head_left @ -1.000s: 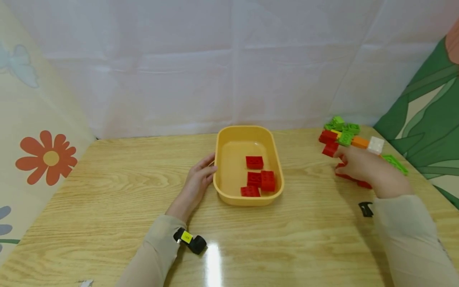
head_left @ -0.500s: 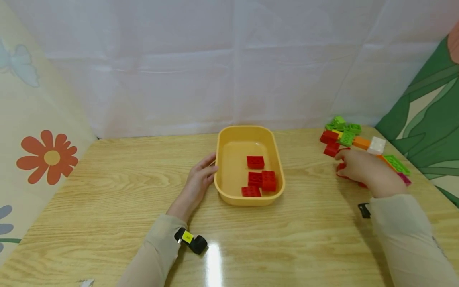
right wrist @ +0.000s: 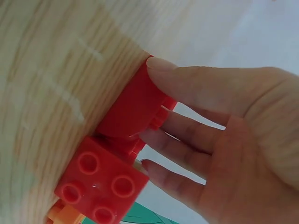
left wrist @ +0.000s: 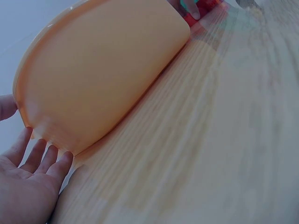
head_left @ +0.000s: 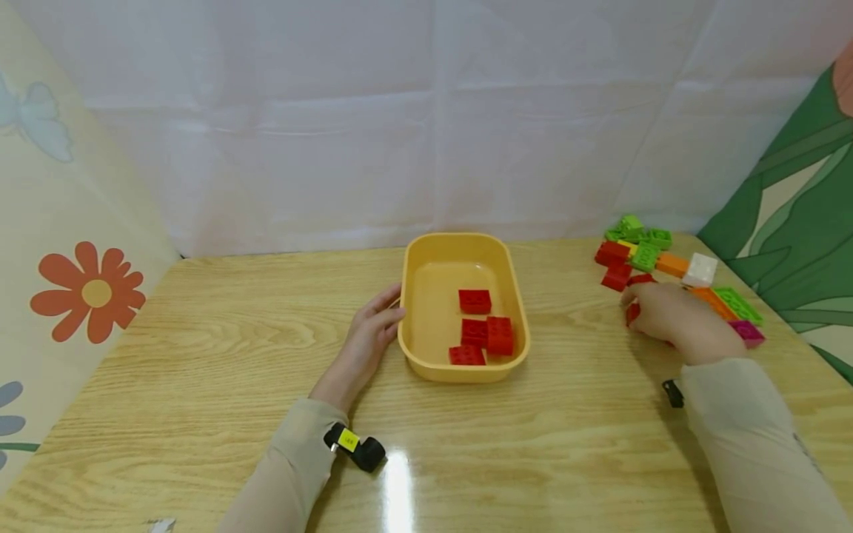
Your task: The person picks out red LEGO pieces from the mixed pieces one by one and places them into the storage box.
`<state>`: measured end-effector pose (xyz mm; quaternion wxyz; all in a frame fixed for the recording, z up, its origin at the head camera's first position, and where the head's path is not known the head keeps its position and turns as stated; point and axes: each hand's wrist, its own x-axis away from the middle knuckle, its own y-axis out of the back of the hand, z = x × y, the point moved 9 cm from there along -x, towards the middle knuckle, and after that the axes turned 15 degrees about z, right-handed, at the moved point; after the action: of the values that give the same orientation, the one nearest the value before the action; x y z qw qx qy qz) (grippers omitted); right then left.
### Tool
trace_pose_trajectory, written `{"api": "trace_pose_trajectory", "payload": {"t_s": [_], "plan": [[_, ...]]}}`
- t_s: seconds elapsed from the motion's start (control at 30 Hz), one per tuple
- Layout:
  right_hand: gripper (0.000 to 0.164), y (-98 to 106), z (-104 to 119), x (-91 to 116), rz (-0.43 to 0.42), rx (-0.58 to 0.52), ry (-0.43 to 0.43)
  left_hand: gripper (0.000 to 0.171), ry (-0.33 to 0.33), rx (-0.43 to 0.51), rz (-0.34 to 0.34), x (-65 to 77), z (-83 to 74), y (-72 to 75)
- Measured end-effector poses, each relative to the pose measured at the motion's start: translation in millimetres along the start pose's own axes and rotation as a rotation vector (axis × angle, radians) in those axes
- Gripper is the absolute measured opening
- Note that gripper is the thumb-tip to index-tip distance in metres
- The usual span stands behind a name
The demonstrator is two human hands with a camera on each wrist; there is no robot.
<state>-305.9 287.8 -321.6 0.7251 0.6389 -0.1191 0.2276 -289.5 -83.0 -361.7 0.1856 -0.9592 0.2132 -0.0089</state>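
Observation:
In the head view, my left hand (head_left: 363, 333) rests against the left side of a yellow tray (head_left: 460, 374). Its fingers lie fairly straight along the tray wall in the left wrist view, with the thumb up by the rim. Several red toy bricks (head_left: 474, 301) lie inside the tray, toward its right and near side. Over at the right, my right hand (head_left: 673, 314) is among loose bricks. The right wrist view shows its thumb and fingers pinching a red toy brick (right wrist: 133, 105) low at the tabletop. A studded red brick (right wrist: 100, 184) sits right beside that one.
Around the right hand spread green bricks (head_left: 645, 257), an orange brick (head_left: 671, 264), a white brick (head_left: 700, 269), a green plate-like piece (head_left: 740, 306) and a magenta brick (head_left: 747, 333). Two red bricks (head_left: 612, 254) lie just beyond the fingers. A white cloth (head_left: 300, 133) hangs behind the table.
My right hand has shifted slightly toward me and left, uncovering the magenta brick and more of an orange piece. My left hand and the tray stay in place.

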Motion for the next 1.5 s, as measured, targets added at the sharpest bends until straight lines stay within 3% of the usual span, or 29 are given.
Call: {"api": "trace_pose_trajectory", "payload": {"t_s": [0.97,1.5], "plan": [[0.039,1,1,-4,-0.002,0.011,0.006,0.055,0.009,-0.001,-0.008,0.2,-0.1,0.0],[0.044,9,27,2,-0.078,0.034,0.073,0.055,0.014,0.015,-0.014,-0.8,1.8,1.3]]}}
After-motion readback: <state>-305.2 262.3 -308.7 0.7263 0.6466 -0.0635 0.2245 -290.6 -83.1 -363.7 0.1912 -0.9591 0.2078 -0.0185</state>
